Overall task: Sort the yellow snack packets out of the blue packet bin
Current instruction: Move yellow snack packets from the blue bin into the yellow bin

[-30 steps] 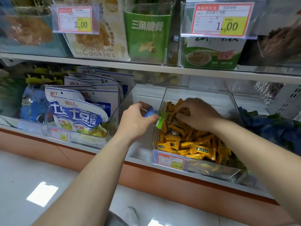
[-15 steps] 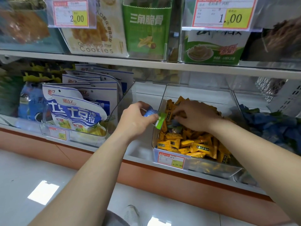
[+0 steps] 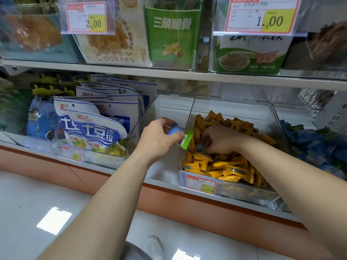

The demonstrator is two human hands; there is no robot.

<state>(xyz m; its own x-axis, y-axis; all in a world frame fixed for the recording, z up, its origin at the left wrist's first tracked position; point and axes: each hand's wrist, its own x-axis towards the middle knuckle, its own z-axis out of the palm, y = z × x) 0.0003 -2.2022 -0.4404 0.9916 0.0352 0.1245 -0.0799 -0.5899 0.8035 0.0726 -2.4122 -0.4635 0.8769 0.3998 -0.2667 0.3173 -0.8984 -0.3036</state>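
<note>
A clear bin point(image 3: 231, 107) on the lower shelf holds a heap of yellow snack packets point(image 3: 232, 170). To its right a bin of blue packets point(image 3: 317, 143) is partly cut off by my right arm. My left hand point(image 3: 159, 139) hovers at the yellow bin's left wall and pinches small blue and green packets point(image 3: 181, 136). My right hand point(image 3: 221, 139) digs into the yellow heap with curled fingers, near a bluish packet point(image 3: 200, 147); what its fingertips hold is hidden.
An empty shelf slot point(image 3: 174, 111) lies left of the yellow bin. Further left stands a bin of large blue-and-white bags point(image 3: 93, 130). An upper shelf point(image 3: 169, 74) carries boxed snacks and price tags. White floor tiles lie below.
My right hand has shifted lower and further forward in the yellow heap, fingers burrowing deeper. My left hand keeps the same packets at the same place.
</note>
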